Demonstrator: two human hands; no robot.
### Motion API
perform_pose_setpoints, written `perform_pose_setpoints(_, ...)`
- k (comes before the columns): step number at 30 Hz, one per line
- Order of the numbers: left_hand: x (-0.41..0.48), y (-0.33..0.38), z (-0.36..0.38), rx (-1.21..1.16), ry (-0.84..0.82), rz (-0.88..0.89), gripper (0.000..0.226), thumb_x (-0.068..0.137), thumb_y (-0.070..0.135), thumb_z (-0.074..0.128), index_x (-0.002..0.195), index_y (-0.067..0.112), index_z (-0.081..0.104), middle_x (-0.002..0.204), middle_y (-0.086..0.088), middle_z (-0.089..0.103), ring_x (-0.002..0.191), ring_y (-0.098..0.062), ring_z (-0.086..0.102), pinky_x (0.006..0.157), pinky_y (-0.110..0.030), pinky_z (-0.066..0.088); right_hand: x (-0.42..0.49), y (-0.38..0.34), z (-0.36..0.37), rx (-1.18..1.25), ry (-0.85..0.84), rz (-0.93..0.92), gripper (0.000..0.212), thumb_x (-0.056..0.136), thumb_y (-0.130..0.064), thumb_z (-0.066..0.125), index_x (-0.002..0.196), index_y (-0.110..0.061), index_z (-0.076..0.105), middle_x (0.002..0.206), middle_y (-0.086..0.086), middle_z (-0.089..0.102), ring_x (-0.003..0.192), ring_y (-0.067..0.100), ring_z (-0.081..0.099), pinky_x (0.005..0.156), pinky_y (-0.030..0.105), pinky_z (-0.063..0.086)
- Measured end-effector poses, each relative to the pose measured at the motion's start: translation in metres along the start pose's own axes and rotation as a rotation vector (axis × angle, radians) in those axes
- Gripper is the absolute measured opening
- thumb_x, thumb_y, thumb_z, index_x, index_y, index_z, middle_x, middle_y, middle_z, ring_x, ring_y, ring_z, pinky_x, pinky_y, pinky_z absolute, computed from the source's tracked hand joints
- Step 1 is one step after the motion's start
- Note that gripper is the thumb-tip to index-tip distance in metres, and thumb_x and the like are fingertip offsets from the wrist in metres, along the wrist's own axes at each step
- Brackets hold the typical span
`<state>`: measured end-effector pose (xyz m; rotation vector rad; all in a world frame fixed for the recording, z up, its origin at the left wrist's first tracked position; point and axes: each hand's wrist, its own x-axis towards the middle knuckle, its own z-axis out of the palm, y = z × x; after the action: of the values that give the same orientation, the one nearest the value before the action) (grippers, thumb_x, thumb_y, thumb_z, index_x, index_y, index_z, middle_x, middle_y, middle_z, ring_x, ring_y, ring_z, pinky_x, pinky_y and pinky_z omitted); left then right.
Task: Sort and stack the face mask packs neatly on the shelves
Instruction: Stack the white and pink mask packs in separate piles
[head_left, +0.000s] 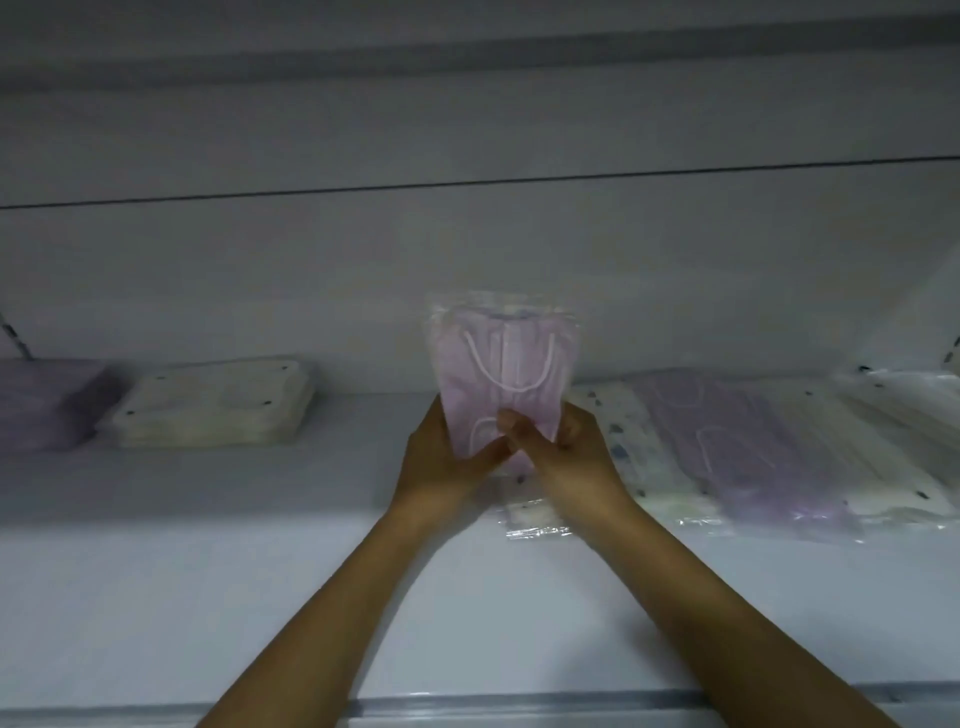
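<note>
Pink mask pack upright over the shelf.
Your left hand and right hand both pinch its bottom edge, fingers curled round it.

A white shelf board fills the lower frame; a pale back wall rises behind, under dim, greyish light.

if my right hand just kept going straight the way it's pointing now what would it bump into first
Probably nothing but the back wall of the shelf. The right hand points up and away with the pink mask pack it holds leading; no pack lies directly beyond it, though depth is unclear.
</note>
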<state>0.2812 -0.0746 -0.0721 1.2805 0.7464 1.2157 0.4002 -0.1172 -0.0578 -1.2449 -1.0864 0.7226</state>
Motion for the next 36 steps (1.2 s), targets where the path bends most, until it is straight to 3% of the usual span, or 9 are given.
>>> perform_pose_setpoints(3, -0.001, 0.003, -0.002, 0.002, 0.03, -0.029, 0.037, 0.075, 0.002, 0.079, 0.108, 0.003, 0.064, 0.095, -0.012, 0.073, 0.088, -0.025, 0.071, 0.06, -0.032, 0.057, -0.004, 0.002, 0.003, -0.012, -0.002, 0.004, 0.007, 0.088, -0.024, 0.069, 0.081, -0.024, 0.069, 0.083, 0.004, 0.073, 0.082, 0.02, 0.071, 0.075, 0.038, 0.057)
perform_pose_setpoints(6, -0.004, 0.008, 0.0, -0.009, 0.066, -0.041, 0.026, 0.074, -0.001, 0.077, 0.098, 0.003, 0.067, 0.086, -0.009, 0.074, 0.08, -0.021, 0.07, 0.064, -0.035, 0.058, -0.005, 0.001, 0.004, 0.063, 0.007, 0.048, 0.005, 0.088, -0.025, 0.068, 0.083, -0.025, 0.068, 0.083, 0.001, 0.073, 0.084, 0.018, 0.071, 0.073, 0.029, 0.056)
perform_pose_setpoints(10, -0.02, 0.027, -0.006, 0.091, 0.231, -0.046, 0.011, 0.085, -0.004, 0.066, 0.095, 0.002, 0.063, 0.068, 0.002, 0.072, 0.064, -0.007, 0.069, 0.055, -0.015, 0.051, -0.01, -0.007, 0.006, 0.191, -0.026, 0.117, 0.008, 0.088, -0.023, 0.068, 0.08, -0.022, 0.068, 0.082, 0.002, 0.073, 0.079, 0.018, 0.071, 0.069, 0.029, 0.057)
perform_pose_setpoints(14, -0.059, 0.036, -0.024, -0.178, 0.267, -0.123, 0.044, 0.094, 0.04, 0.047, 0.118, 0.007, 0.063, 0.107, -0.009, 0.072, 0.107, -0.03, 0.066, 0.083, -0.032, 0.057, -0.022, -0.02, 0.022, 0.336, -0.091, 0.225, 0.006, 0.088, -0.026, 0.068, 0.09, -0.02, 0.069, 0.086, -0.006, 0.074, 0.083, 0.011, 0.07, 0.078, 0.027, 0.054)
perform_pose_setpoints(17, -0.096, 0.046, -0.034, -0.408, 0.29, -0.108, 0.069, 0.082, 0.057, 0.052, 0.128, 0.006, 0.057, 0.123, -0.014, 0.066, 0.115, -0.026, 0.063, 0.095, -0.036, 0.053, -0.05, -0.031, 0.05, 0.482, -0.139, 0.32, 0.01, 0.089, -0.026, 0.067, 0.095, -0.019, 0.07, 0.09, -0.007, 0.075, 0.09, 0.012, 0.07, 0.085, 0.03, 0.053)
perform_pose_setpoints(22, -0.167, 0.052, -0.065, -0.234, 0.474, -0.021, 0.043, 0.082, 0.018, 0.069, 0.122, 0.007, 0.063, 0.116, -0.01, 0.07, 0.11, -0.024, 0.066, 0.092, -0.034, 0.054, -0.134, -0.045, 0.102, 0.731, -0.249, 0.424, 0.02, 0.087, -0.021, 0.063, 0.107, -0.018, 0.067, 0.106, 0.003, 0.074, 0.102, 0.021, 0.068, 0.09, 0.038, 0.053)
perform_pose_setpoints(26, -0.253, 0.069, -0.14, -0.126, 0.634, 0.061, 0.04, 0.081, 0.015, 0.066, 0.12, 0.009, 0.063, 0.112, -0.008, 0.072, 0.104, -0.023, 0.068, 0.088, -0.036, 0.056, -0.202, -0.053, 0.154, 0.863, -0.329, 0.55, 0.05, 0.079, -0.038, 0.061, 0.124, -0.016, 0.06, 0.117, 0.006, 0.07, 0.11, 0.023, 0.065, 0.093, 0.037, 0.051)
perform_pose_setpoints(30, -0.333, 0.092, -0.216, -0.119, 0.729, 0.126, 0.027, 0.074, 0.011, 0.066, 0.101, 0.013, 0.074, 0.105, -0.006, 0.074, 0.096, -0.02, 0.071, 0.077, -0.028, 0.057, -0.27, -0.063, 0.226, 0.916, -0.387, 0.606, 0.05, 0.08, -0.022, 0.062, 0.128, -0.011, 0.057, 0.122, 0.01, 0.067, 0.114, 0.026, 0.063, 0.099, 0.039, 0.049)
perform_pose_setpoints(36, -0.421, 0.119, -0.299, 0.06, 0.89, 0.131, 0.031, 0.082, 0.012, 0.066, 0.113, 0.014, 0.067, 0.107, -0.001, 0.074, 0.101, -0.02, 0.07, 0.084, -0.032, 0.057, -0.352, -0.076, 0.316, 0.927, -0.52, 0.687, 0.05, 0.082, -0.021, 0.062, 0.131, -0.014, 0.056, 0.124, 0.008, 0.066, 0.113, 0.022, 0.064, 0.087, 0.032, 0.056)
